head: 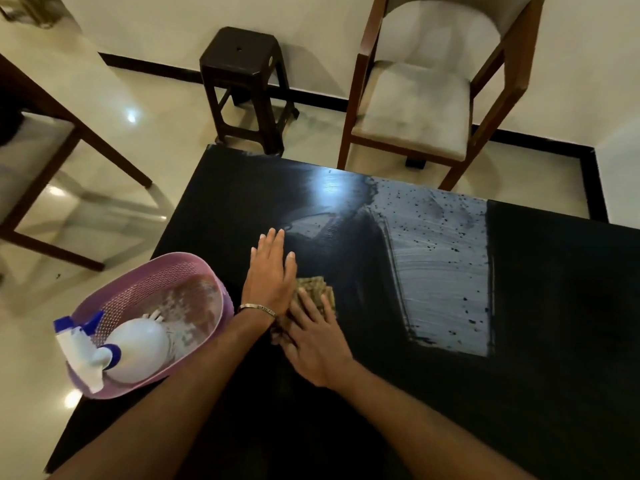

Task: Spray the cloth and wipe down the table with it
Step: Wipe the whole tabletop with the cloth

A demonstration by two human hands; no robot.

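A folded, brownish patterned cloth lies on the black table. My right hand presses flat on the cloth's near part, fingers straight. My left hand lies flat on the table just left of the cloth, fingers stretched forward, its edge touching the cloth. A white spray bottle with a blue and white trigger head lies on its side in a pink basket at the table's left edge. A pale wet streak with dark specks covers part of the table to the right.
A dark stool and a cushioned wooden chair stand on the floor beyond the table's far edge. Another chair is at the left. The basket overhangs the table's left edge.
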